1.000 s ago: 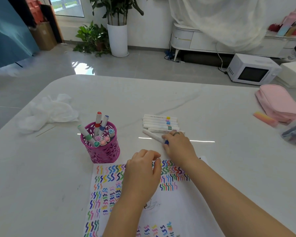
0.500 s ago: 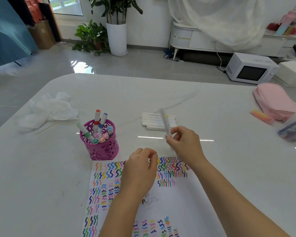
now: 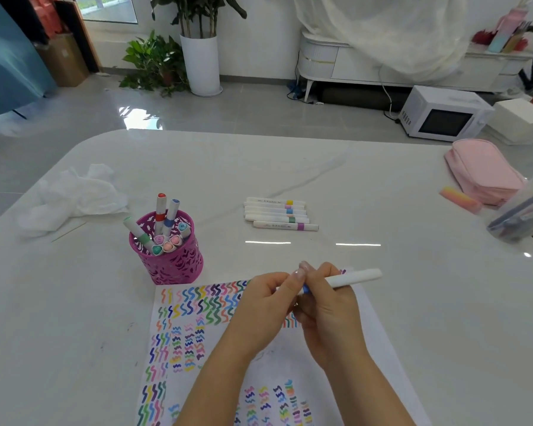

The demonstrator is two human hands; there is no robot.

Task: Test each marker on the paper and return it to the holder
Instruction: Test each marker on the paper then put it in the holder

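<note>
Over the paper [image 3: 373,339], which is covered in coloured squiggles, both my hands meet on one white marker [image 3: 356,277] with a blue band. My right hand [image 3: 326,305] grips its barrel, and the barrel sticks out to the right. My left hand [image 3: 266,302] pinches the marker's left end, where the cap is hidden by my fingers. A magenta cut-out holder [image 3: 170,256] left of the paper holds several markers. Further back, a row of several white markers [image 3: 279,214] lies on the table.
On the white marble table [image 3: 413,287] lie crumpled white tissue [image 3: 74,195] at the left, a pink pouch [image 3: 480,172] and an orange-pink eraser [image 3: 460,199] at the right, and a clear container [image 3: 520,213] near the right edge.
My right hand picked a marker from the row, lifted it and brought it back over the paper. My left hand rose from the paper and took hold of its end.
</note>
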